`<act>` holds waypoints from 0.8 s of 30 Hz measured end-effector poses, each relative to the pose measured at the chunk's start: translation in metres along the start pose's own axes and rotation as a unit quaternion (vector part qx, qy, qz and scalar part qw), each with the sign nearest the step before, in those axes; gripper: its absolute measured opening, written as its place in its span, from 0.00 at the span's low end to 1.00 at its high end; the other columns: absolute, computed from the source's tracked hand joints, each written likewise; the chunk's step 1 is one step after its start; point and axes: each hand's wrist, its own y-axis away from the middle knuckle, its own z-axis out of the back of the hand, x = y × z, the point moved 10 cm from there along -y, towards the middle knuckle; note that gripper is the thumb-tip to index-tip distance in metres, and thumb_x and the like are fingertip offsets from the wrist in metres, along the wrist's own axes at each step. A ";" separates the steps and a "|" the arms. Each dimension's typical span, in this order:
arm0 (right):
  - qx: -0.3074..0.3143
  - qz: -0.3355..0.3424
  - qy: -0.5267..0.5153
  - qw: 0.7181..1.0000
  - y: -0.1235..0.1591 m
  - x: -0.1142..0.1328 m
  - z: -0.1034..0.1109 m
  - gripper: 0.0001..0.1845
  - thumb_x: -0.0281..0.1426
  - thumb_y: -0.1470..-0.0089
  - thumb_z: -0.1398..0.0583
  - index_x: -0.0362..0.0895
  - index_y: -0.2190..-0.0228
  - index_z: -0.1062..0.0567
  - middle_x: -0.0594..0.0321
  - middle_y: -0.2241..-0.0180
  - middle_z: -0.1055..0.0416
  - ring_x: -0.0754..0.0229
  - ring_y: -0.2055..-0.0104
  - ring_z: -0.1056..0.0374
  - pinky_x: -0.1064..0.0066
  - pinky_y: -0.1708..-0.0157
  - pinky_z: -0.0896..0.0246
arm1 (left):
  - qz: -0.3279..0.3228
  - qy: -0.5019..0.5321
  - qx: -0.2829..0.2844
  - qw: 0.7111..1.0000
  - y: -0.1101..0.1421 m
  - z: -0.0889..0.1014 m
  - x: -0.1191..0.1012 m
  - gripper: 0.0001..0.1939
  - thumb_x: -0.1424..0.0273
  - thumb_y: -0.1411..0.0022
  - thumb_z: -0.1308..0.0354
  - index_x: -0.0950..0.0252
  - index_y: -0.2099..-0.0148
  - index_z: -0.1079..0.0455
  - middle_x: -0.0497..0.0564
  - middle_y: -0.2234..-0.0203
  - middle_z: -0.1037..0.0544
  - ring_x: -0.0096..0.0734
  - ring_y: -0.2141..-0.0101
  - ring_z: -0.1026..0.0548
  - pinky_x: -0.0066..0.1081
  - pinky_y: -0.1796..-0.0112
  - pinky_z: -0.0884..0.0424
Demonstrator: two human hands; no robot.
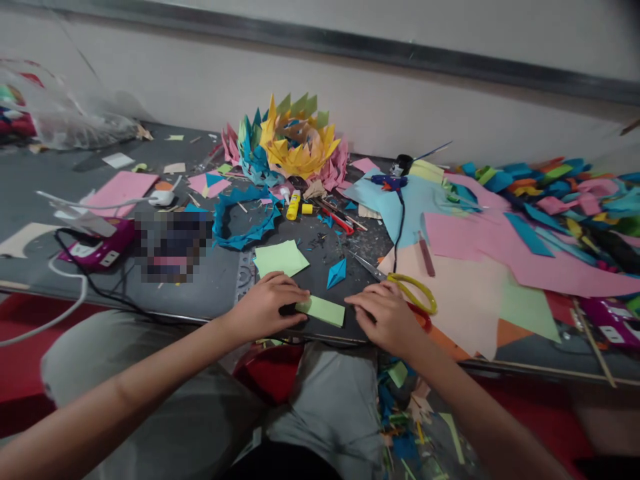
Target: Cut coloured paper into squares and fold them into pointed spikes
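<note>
A small folded strip of light green paper (323, 310) lies on the dark table (220, 280) near its front edge. My left hand (267, 308) presses on the strip's left end with its fingers curled down. My right hand (387, 317) rests just right of the strip, fingers bent, its fingertips at the strip's right end. A square of the same light green paper (280, 258) lies just behind the strip, and a small blue folded paper piece (337, 272) lies to its right.
Yellow-handled scissors (413, 290) lie by my right hand. A layered paper flower (287, 143) stands at the back, with a blue paper ring (245, 220), a glue stick (293, 205), a glue gun (390, 181) and many coloured sheets (500, 253) to the right. Cables and a purple device (97, 250) lie left.
</note>
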 end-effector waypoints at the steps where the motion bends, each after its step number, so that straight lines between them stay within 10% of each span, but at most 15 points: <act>1: -0.007 0.008 -0.003 1.000 -0.004 0.008 0.001 0.09 0.26 0.46 0.46 0.43 0.65 0.27 0.60 0.69 0.24 0.56 0.65 0.33 0.61 0.62 0.45 | -0.009 -0.008 -0.005 1.000 -0.002 0.000 -0.003 0.13 0.68 0.44 0.42 0.64 0.56 0.28 0.51 0.61 0.22 0.35 0.59 0.29 0.36 0.55 0.36; 6: 0.078 0.012 -0.023 0.997 -0.028 0.036 -0.020 0.14 0.39 0.48 0.41 0.43 0.63 0.28 0.58 0.68 0.26 0.56 0.64 0.33 0.66 0.65 0.39 | -0.043 -0.017 0.011 0.999 -0.008 -0.002 -0.012 0.08 0.72 0.40 0.48 0.65 0.59 0.29 0.52 0.64 0.23 0.31 0.62 0.27 0.30 0.60 0.34; 10: 0.141 -0.008 -0.009 0.990 -0.043 0.032 -0.036 0.04 0.31 0.46 0.42 0.45 0.68 0.26 0.62 0.69 0.26 0.59 0.64 0.31 0.71 0.66 0.39 | -0.004 -0.026 0.016 1.000 -0.013 -0.002 -0.004 0.07 0.75 0.41 0.48 0.66 0.63 0.29 0.52 0.71 0.24 0.33 0.66 0.27 0.30 0.63 0.33; 18: 0.152 -0.139 -0.095 0.974 -0.044 -0.007 -0.039 0.05 0.29 0.49 0.40 0.47 0.67 0.26 0.66 0.71 0.25 0.60 0.69 0.30 0.73 0.71 0.42 | 0.096 0.056 -0.027 0.993 -0.021 -0.007 0.017 0.08 0.72 0.46 0.41 0.64 0.61 0.30 0.46 0.75 0.25 0.28 0.73 0.28 0.26 0.71 0.36; 24: 0.101 -0.062 -0.041 0.992 -0.044 0.000 -0.043 0.07 0.30 0.49 0.39 0.44 0.65 0.26 0.60 0.65 0.27 0.56 0.60 0.34 0.67 0.61 0.44 | 0.142 0.101 -0.012 0.985 -0.022 -0.011 0.021 0.06 0.69 0.48 0.39 0.65 0.67 0.30 0.44 0.79 0.29 0.24 0.78 0.31 0.23 0.77 0.40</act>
